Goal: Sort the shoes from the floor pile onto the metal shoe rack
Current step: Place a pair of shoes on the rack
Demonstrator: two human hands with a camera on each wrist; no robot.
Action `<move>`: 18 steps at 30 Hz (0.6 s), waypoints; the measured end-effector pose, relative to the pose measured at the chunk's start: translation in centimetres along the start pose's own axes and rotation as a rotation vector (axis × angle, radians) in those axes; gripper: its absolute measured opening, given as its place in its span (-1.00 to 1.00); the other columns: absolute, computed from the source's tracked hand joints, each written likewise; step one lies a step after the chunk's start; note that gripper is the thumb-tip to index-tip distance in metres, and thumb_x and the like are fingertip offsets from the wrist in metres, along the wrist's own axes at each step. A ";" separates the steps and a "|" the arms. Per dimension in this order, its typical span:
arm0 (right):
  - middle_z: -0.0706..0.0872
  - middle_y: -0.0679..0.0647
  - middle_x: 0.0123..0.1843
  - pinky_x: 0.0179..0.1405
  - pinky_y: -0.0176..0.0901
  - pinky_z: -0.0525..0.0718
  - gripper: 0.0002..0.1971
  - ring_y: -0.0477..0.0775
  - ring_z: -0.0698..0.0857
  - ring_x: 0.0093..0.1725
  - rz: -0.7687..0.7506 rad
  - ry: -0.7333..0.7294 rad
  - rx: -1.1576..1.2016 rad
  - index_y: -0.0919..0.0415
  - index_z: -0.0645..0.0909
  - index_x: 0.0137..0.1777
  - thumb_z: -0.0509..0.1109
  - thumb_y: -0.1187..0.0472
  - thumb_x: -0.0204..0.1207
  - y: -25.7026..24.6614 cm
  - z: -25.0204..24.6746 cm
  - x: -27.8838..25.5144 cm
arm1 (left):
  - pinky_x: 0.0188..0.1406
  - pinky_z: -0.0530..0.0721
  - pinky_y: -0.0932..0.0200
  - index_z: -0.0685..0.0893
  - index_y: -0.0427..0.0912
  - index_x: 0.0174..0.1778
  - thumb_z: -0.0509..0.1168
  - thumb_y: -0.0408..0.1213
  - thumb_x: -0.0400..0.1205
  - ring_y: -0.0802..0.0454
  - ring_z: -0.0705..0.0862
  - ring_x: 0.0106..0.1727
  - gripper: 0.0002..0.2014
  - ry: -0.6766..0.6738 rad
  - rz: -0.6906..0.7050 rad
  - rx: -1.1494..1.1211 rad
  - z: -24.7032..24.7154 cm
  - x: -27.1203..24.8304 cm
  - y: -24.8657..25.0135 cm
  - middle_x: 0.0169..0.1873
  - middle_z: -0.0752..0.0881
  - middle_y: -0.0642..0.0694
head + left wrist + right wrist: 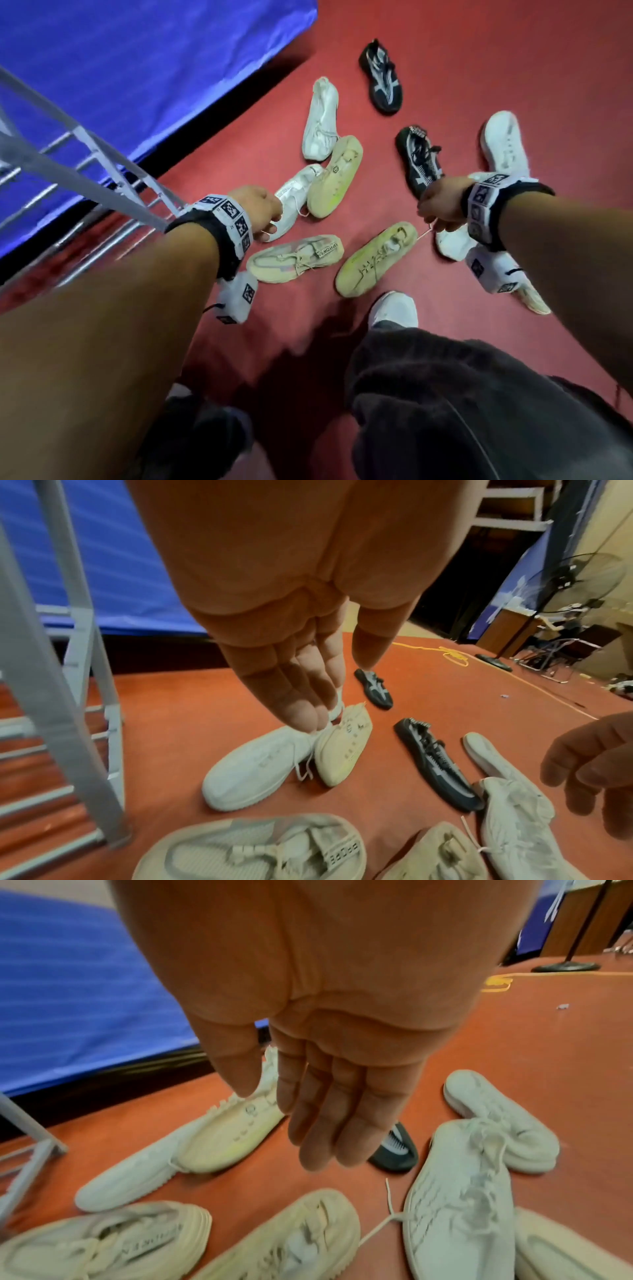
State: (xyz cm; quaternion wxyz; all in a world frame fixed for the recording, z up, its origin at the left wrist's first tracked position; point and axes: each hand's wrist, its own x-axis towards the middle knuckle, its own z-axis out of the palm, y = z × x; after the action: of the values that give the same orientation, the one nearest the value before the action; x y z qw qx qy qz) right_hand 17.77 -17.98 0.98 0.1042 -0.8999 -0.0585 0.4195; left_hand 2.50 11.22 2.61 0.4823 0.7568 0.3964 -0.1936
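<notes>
Several loose shoes lie on the red floor. My left hand (263,205) hovers with straight fingers over a white sneaker (294,202) that leans against an upturned beige shoe (334,176); in the left wrist view that hand (329,696) holds nothing. My right hand (438,209) hangs empty, fingers straight, above a black shoe (419,159) and a white sneaker (454,241); the right wrist view shows the hand (308,1123) over that black shoe (397,1150). Two beige sneakers (296,257) (375,258) lie nearest me. The grey metal shoe rack (85,144) stands at left.
A blue mat (137,68) borders the floor behind the rack. Farther off lie another black shoe (382,77) and two white shoes (320,120) (505,144). My own white-shod foot (394,308) and dark trousers fill the near floor. A yellow cable (452,656) lies beyond.
</notes>
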 end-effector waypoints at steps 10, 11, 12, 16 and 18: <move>0.73 0.32 0.24 0.16 0.04 0.67 -0.61 0.36 0.68 0.14 0.071 0.060 -0.259 0.27 0.68 0.25 0.41 -0.02 0.61 1.9 8.8 10.6 | 0.11 0.81 -0.19 0.66 -0.29 0.10 0.26 -0.40 0.72 -0.20 0.74 -0.08 -0.89 -0.097 -0.192 0.268 4.2 10.2 -9.9 -0.14 0.68 -0.19; 0.67 0.38 0.34 0.23 0.08 0.65 -0.56 0.41 0.67 0.23 0.125 0.116 -0.187 0.29 0.62 0.36 0.41 -0.02 0.64 2.4 9.6 11.2 | 0.15 0.80 -0.21 0.71 -0.32 0.17 0.29 -0.37 0.71 -0.23 0.75 -0.05 -0.82 -0.063 -0.186 0.297 4.2 10.8 -10.9 -0.09 0.69 -0.21; 0.62 0.43 0.42 0.30 0.12 0.62 -0.50 0.45 0.66 0.32 0.161 0.165 -0.121 0.31 0.55 0.45 0.38 -0.02 0.65 2.9 10.4 11.8 | 0.14 0.80 -0.21 0.73 -0.34 0.23 0.33 -0.33 0.68 -0.22 0.74 -0.05 -0.75 -0.024 -0.188 0.312 4.3 11.2 -11.8 -0.08 0.69 -0.20; 0.67 0.46 0.35 0.31 0.16 0.64 -0.52 0.49 0.69 0.29 0.208 0.215 0.003 0.35 0.49 0.43 0.27 0.02 0.67 4.5 13.1 13.4 | 0.08 0.61 -0.05 0.72 -0.39 0.28 0.37 -0.26 0.67 -0.12 0.58 -0.03 -0.67 0.080 -0.222 0.394 5.0 12.2 -14.7 -0.05 0.63 -0.20; 0.68 0.46 0.34 0.28 0.15 0.62 -0.55 0.50 0.68 0.30 0.227 0.208 0.031 0.34 0.49 0.45 0.26 0.06 0.69 4.8 13.9 13.4 | -0.05 0.53 -0.02 0.75 -0.42 0.24 0.34 -0.30 0.68 -0.14 0.57 -0.06 -0.69 0.117 -0.250 0.420 5.3 12.4 -15.7 -0.07 0.64 -0.23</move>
State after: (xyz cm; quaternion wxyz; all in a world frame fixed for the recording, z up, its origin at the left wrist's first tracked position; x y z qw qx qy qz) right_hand 15.77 -18.10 -18.86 0.0755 -0.9376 0.0613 0.3339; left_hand -1.79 15.10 -17.32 0.2628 0.7954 0.4654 -0.2859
